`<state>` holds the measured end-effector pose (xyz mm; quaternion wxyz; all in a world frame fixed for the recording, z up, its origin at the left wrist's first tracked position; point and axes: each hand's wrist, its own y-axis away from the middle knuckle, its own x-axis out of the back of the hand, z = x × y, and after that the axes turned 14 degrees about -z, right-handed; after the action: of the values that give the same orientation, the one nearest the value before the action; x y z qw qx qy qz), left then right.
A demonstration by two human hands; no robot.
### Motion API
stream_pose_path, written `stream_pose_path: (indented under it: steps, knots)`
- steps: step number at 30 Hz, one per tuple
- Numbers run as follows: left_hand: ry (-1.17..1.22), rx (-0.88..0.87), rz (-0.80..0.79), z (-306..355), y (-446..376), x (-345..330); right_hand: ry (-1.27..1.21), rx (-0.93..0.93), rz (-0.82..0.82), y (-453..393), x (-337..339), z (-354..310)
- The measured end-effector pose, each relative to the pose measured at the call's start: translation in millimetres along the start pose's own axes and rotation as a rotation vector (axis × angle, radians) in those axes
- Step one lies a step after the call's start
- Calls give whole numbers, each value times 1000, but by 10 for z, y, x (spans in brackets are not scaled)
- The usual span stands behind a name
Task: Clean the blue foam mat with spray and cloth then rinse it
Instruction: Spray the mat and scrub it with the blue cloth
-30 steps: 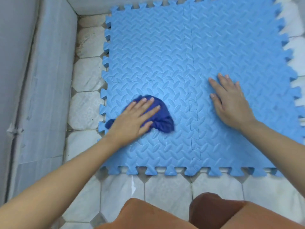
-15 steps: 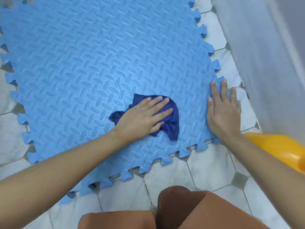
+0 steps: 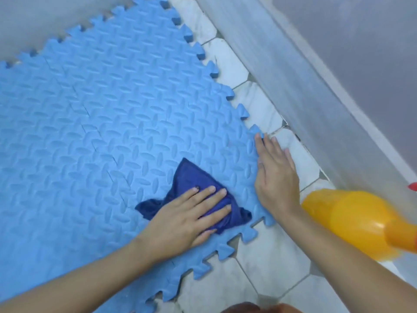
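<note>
We are pressing our left hand (image 3: 191, 214), fingers straight, on the dark blue cloth (image 3: 188, 175), whose pointed tip is aiming away from us. It is lying near the right corner of the blue foam mat (image 3: 101, 120). Our right hand (image 3: 276, 177) is resting flat, fingers relaxed, across the toothed edge. That edge is running diagonally along a narrow strip of tile floor (image 3: 270, 256) below the wall (image 3: 293, 75). The yellow spray bottle (image 3: 352, 222) is sitting beside our right wrist.

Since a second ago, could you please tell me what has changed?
The left hand slid the cloth rightward across the mat to its near right corner; the right hand shifted from mid-mat to the right edge. A yellow bottle has come into view. Both hands still press flat.
</note>
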<state>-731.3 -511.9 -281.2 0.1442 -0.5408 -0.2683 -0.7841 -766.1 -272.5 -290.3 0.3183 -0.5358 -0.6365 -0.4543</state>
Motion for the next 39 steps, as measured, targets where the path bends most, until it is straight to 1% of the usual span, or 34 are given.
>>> stream_pose_path:
  steps: [1, 2, 4, 8, 10, 11, 13, 15, 18, 20, 21, 22, 24, 27, 31, 33, 34, 36, 39]
  knots:
    - [-12, -34, -12, -10, -59, -25, -8, 17, 15, -22, -7, 18]
    - [-29, -15, 4, -113, -186, 6, -12, 26, 33, -47, -13, 28]
    - [-37, 119, 74, -433, -536, 159, -13, 32, 63, -85, -32, 42]
    - [73, 478, 89, -1284, -1171, 594, 14, 16, 77, -17, -63, 28]
    - [154, 594, 123, -1569, -1377, 760, 34, 12, 87, -1, -71, 22]
    - [175, 615, 139, -1604, -1437, 804, 34, 12, 94, -4, -68, 23]
    - [186, 573, 165, -1419, -1410, 782, 3, 22, 125, -27, -67, 36]
    - [136, 439, 160, -980, -1121, 600, -65, 22, 152, -34, -62, 56]
    - [59, 205, 49, -226, -399, 216, -147, 9, 179, -15, -85, 67]
    - [25, 112, -10, 33, -69, 31, -185, 7, 179, -22, -92, 72]
    - [7, 89, -25, 53, -16, -20, -210, 0, 185, -28, -91, 71]
    - [-5, 89, -25, 19, -35, -26, -237, -11, 192, -32, -90, 69]
    - [-19, 149, 3, -189, -266, 58, -298, -56, 214, -38, -62, 83]
    - [13, 310, 34, -669, -784, 334, -309, -65, 213, -28, -50, 68]
    - [124, 548, 79, -1265, -1379, 729, -192, -45, 145, -16, -59, 42]
    - [146, 596, 96, -1278, -1440, 784, -99, -36, 132, -20, -47, 53]
    - [144, 571, 106, -1184, -1408, 764, -73, -37, 134, -23, -38, 63]
    - [129, 446, 111, -846, -1189, 634, -56, -46, 139, -22, -27, 68]
    - [58, 224, 33, -314, -577, 317, -60, -41, 150, -24, -28, 44]
